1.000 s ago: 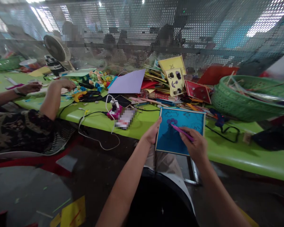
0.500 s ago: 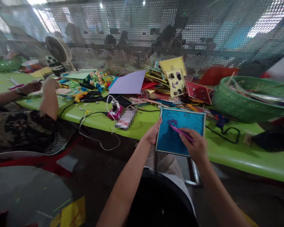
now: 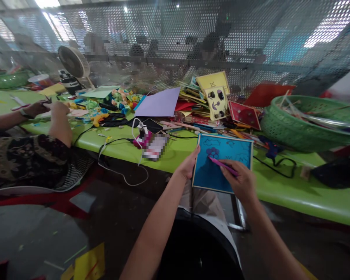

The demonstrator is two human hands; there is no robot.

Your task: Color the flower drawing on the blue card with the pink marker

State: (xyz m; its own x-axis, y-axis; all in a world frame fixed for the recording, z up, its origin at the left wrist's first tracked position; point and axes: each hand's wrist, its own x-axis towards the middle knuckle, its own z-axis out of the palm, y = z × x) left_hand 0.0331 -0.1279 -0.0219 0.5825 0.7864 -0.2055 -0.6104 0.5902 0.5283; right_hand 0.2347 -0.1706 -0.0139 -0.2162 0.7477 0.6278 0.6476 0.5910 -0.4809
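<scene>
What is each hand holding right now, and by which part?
The left hand grips the blue framed board by its left edge. The right hand pinches a purple pen near its back end, tip on the board.

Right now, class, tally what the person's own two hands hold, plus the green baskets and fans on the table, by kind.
Blue framed picture boards, held by the left hand: 1
Pink pens, in the right hand: 1
Green baskets: 2
Small fans: 1
Total: 5
</scene>
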